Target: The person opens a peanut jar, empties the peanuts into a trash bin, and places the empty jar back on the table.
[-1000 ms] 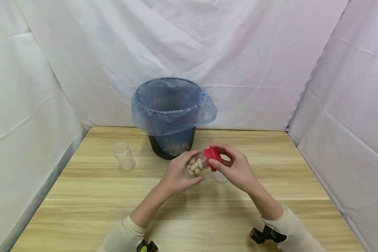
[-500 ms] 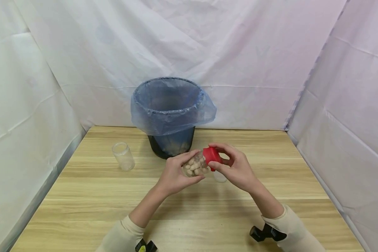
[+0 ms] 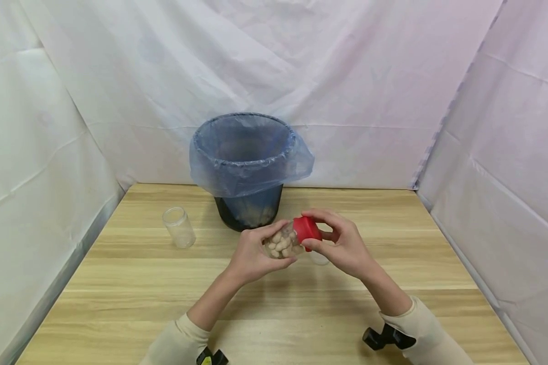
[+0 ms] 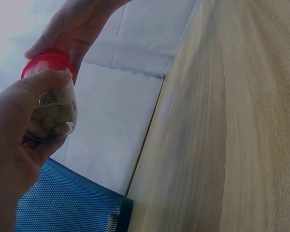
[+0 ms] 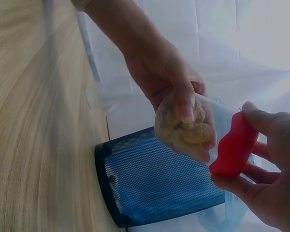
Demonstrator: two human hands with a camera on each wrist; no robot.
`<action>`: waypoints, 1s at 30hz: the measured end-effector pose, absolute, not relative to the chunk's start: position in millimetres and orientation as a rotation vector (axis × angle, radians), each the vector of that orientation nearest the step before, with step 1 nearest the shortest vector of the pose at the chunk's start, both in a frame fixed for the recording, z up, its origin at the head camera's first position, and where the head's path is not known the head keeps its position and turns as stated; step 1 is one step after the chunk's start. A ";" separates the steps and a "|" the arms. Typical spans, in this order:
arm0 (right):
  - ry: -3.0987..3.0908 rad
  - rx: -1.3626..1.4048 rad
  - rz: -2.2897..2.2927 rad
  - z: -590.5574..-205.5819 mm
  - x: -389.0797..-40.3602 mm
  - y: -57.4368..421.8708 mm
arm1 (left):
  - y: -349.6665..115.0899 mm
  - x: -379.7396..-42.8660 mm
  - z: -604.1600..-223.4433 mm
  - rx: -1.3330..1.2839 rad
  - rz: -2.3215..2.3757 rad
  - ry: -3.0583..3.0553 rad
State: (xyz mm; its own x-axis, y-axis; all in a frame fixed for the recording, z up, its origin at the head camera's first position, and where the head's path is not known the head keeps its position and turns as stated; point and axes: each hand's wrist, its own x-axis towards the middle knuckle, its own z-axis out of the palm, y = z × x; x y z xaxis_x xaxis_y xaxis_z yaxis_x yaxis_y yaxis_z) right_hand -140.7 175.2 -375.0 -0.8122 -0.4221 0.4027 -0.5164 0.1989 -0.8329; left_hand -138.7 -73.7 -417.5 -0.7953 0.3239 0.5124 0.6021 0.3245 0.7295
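Note:
A clear jar point(image 3: 280, 244) of what look like unshelled peanuts point(image 5: 198, 133) is held tilted above the table, its red lid point(image 3: 307, 230) end toward the right. My left hand point(image 3: 252, 253) grips the jar's body, thumb on the near side and fingers on the far side. With fingers and thumb round its rim, my right hand point(image 3: 342, 246) holds the red lid, which sits on the jar's mouth. In the left wrist view the peanuts lie behind the clear wall, below the lid point(image 4: 49, 63). Whether the lid is loose cannot be told.
Behind the hands stands a dark mesh bin point(image 3: 248, 208) lined with a blue plastic bag point(image 3: 251, 177). A clear open jar point(image 3: 180, 228) stands to the left on the wooden table point(image 3: 132, 294). Another clear object point(image 3: 319, 257) is partly hidden behind the right hand. White sheets point(image 3: 347, 101) enclose the table.
The jar and lid tilt slightly differently and sit a touch lower and further left. Both hands keep their hold, and the peanuts inside have shifted a little.

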 end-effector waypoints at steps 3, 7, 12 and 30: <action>-2.358 0.935 1.708 -375.9 -140.9 175.6 | -73.7 -138.7 -418.7 -0.831 -1.473 -2.328; -2.354 0.953 1.708 -377.2 -142.3 176.9 | -73.1 -139.2 -419.6 -0.828 -1.469 -2.344; -2.416 0.951 1.694 -375.3 -143.6 178.8 | -70.0 -138.2 -419.5 -0.821 -1.409 -2.378; -2.672 0.476 1.540 -371.5 -135.2 169.8 | -53.3 -125.9 -418.0 -0.771 -0.760 -2.328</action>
